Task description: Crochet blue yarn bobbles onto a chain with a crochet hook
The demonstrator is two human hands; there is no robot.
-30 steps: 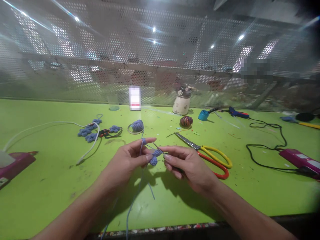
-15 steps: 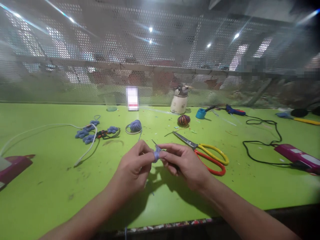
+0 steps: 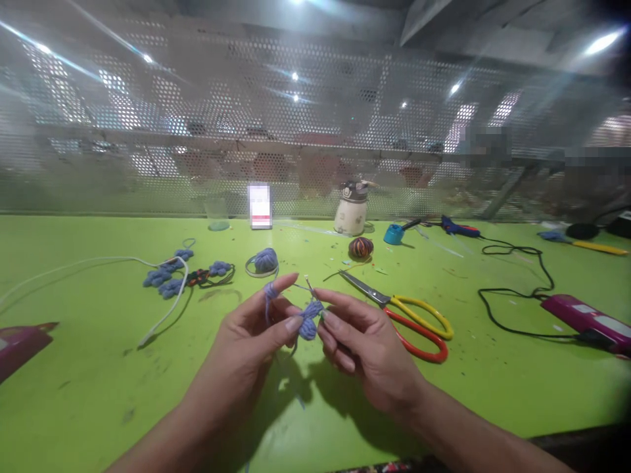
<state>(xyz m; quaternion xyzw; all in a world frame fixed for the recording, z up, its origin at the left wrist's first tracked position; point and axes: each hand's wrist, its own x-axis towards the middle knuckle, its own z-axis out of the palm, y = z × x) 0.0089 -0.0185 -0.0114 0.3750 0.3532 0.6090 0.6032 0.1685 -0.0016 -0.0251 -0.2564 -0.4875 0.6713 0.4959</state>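
Between my two hands is a small purple-blue crochet piece [image 3: 309, 322]. My left hand [image 3: 261, 332] pinches its left side with thumb and fingers, and yarn wraps round the raised index finger. My right hand [image 3: 359, 328] grips a crochet hook [image 3: 308, 283], whose metal tip points up above the piece; its handle is hidden in the fingers. A strand runs from the left index finger toward the hook tip. Behind the left hand lies a purple-blue yarn ball [image 3: 266, 259]. Scissors [image 3: 389, 300] with yellow and red handles rest beside my right hand.
Crocheted flowers [image 3: 170, 276] lie at left under a white cable [image 3: 183, 279]. Farther back stand a lit phone [image 3: 260, 207], a clear cup [image 3: 217, 215], a bottle [image 3: 351, 210] and a dark multicoloured yarn ball [image 3: 361, 247]. A glue gun [image 3: 459, 226] and purple power strip [image 3: 586, 318] are at right.
My hands have opened apart slightly, showing more of the crochet piece. My left index finger has lifted with yarn around it. The view has tilted up a little.
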